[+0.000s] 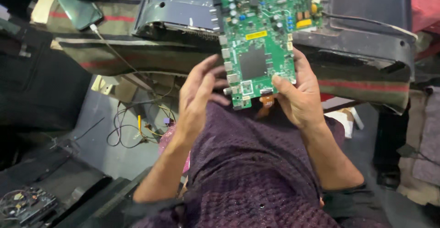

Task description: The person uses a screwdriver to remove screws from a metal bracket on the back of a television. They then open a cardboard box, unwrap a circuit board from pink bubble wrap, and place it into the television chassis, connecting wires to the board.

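Observation:
A green circuit board [263, 35] with a black chip, silver ports and small capacitors is held up over my lap. My right hand [300, 95] grips its lower right edge, thumb pressed on the front face. My left hand [199, 93] hovers at the board's lower left edge, fingers spread and slightly curled, close to the silver ports; whether it touches the board is unclear. An orange ribbon piece [266, 103] hangs below the board.
A dark television back panel [183, 8] lies on a striped cloth [114, 54] ahead. A green phone [78, 8] with a cable rests at upper left. Loose wires [137, 127] lie on the grey floor. Another circuit board [25, 203] sits at lower left.

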`<state>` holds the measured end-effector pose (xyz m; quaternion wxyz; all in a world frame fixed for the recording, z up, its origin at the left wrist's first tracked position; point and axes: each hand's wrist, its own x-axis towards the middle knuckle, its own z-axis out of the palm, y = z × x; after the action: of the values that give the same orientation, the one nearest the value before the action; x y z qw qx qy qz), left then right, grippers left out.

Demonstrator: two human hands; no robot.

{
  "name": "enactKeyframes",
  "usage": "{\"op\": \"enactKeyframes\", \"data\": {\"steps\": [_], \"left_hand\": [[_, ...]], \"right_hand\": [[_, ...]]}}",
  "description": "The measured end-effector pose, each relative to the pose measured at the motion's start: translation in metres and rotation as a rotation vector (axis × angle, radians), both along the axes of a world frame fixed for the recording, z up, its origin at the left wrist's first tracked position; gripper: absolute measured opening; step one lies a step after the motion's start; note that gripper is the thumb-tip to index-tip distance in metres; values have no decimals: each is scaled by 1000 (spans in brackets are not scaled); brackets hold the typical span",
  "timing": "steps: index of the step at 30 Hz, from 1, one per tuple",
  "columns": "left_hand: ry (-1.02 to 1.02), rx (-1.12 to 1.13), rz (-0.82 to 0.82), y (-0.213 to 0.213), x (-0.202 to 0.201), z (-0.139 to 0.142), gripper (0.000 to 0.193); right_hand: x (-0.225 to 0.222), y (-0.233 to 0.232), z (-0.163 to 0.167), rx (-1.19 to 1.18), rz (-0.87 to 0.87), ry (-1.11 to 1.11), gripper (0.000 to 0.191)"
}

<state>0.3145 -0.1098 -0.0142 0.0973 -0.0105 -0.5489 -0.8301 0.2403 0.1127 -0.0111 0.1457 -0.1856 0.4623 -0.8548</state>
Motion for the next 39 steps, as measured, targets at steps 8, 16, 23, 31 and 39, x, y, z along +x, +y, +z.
{"op": "enactKeyframes", "data": {"steps": [8,16,23,31,39], "left_hand": [[226,161,11,1,-97,19,27],[225,167,71,-31,-190,8,24],[106,232,99,-37,-217,-6,22],[88,265,92,-43,-230,-13,18],[83,298,52,-44,-238,-19,18]], "right_hand": [[-64,-16,40,306,38,243,62],[-121,-17,72,1017,-437,1056,24],[-138,-34,72,1014,-235,1532,25],[-155,-45,70,1007,-174,1616,27],[-167,-44,74,1017,-86,1763,30]]}}
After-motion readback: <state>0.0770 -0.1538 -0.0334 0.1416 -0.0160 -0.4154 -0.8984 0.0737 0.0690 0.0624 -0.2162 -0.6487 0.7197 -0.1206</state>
